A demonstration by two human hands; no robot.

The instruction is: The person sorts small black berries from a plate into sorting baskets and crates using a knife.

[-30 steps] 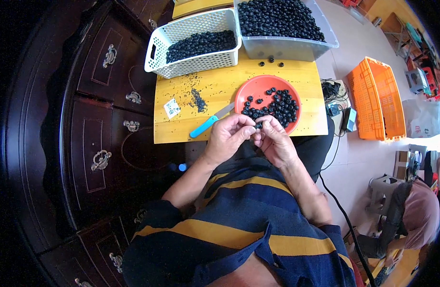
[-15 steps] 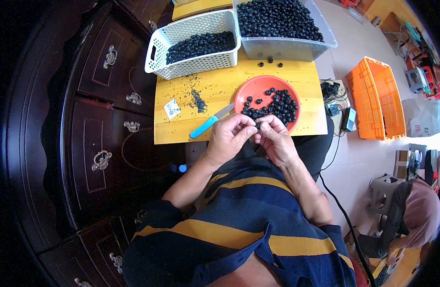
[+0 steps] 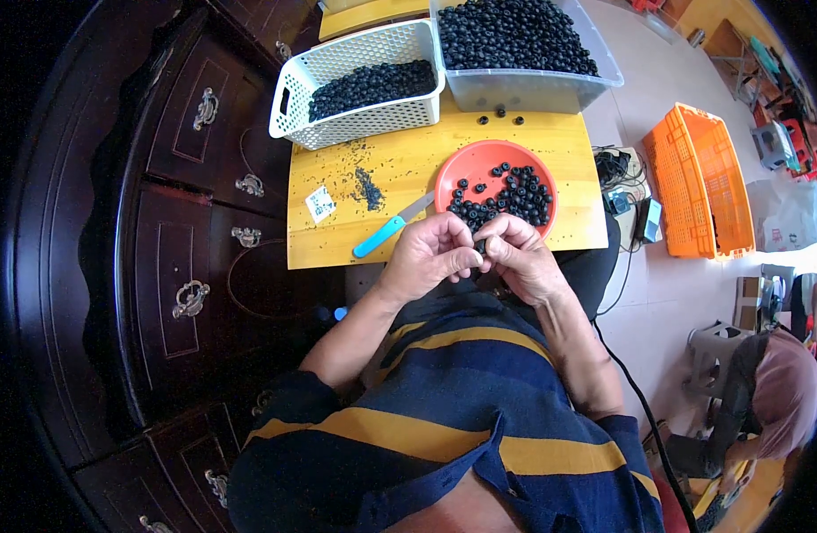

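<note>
Both forearms came up from the striped navy-and-yellow shirt [image 3: 462, 426] and met just short of the near edge of the wooden table [image 3: 408, 169]. The left hand [image 3: 430, 258] was curled, fingers folded inward, its fingertips pressed against those of the right hand [image 3: 519, 258]. Between the two sets of fingertips sat a small dark round bead [image 3: 481, 247], pinched from both sides; which hand bore most of the hold could not be told.

Just beyond the knuckles lay a knife with a light-blue handle [image 3: 386, 233], slanting toward the orange plate [image 3: 466, 164], which held a scatter of dark beads on its right half. A small white printed tag [image 3: 319, 203] lay left of the knife, near a smear of dark crumbs [image 3: 368, 188].

Farther off, at the table's back edge, a white slotted basket [image 3: 364, 89] held finer dark pieces, and beside it a clear plastic tub [image 3: 524, 84] was heaped with dark beads. A dark carved cabinet [image 3: 159, 240] stood to the left. On the floor to the right sat an orange crate [image 3: 697, 182], and another person [image 3: 768, 400] crouched at the lower right.
</note>
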